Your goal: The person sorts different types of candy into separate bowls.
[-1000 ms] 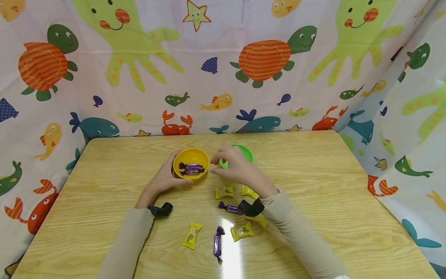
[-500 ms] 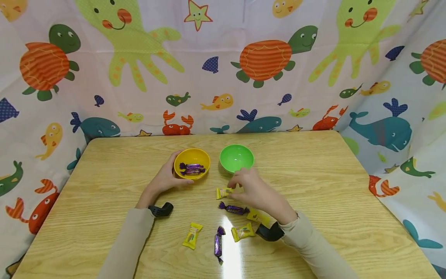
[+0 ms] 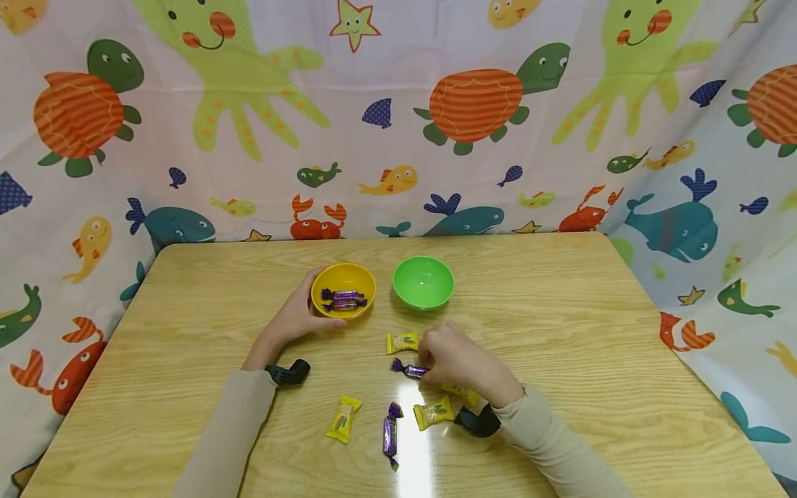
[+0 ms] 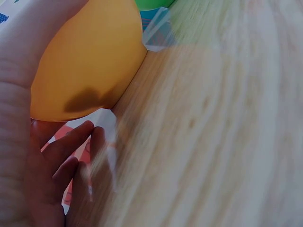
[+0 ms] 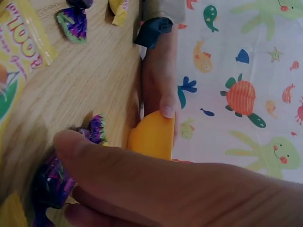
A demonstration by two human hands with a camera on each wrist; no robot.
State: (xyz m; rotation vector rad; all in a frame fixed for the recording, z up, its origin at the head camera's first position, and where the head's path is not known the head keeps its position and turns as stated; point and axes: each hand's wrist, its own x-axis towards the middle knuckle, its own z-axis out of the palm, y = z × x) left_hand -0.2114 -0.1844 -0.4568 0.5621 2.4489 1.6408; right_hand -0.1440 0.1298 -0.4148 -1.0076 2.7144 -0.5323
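Note:
My left hand [image 3: 295, 319] holds the yellow bowl [image 3: 320, 280], thumb at its near side and fingers around the left. Two purple twist-wrapped candies [image 3: 344, 301] lie inside. In the left wrist view, the bowl's outer wall [image 4: 94, 56] rises beside the fingers. My right hand [image 3: 463, 363] pinches a purple twist-wrapped candy [image 3: 411, 371] on the table, covering its right end. In the right wrist view, thumb and fingers are around this candy [image 5: 49, 182]. Just beyond the right hand stands a green bowl [image 3: 423, 282], its visible inside bare.
Yellow-wrapped candies lie nearby: one [image 3: 401, 342] above the purple candy, one [image 3: 433, 413] below it, one [image 3: 461, 393] partly under the right hand, one [image 3: 344, 419] farther left. Another purple candy [image 3: 390, 437] lies near the front. A patterned curtain [image 3: 261, 187] borders the wooden table [image 3: 560, 311].
My right hand has come back from between the bowls, moving toward me and right, down to the purple candy. The left hand and yellow bowl have stayed in place.

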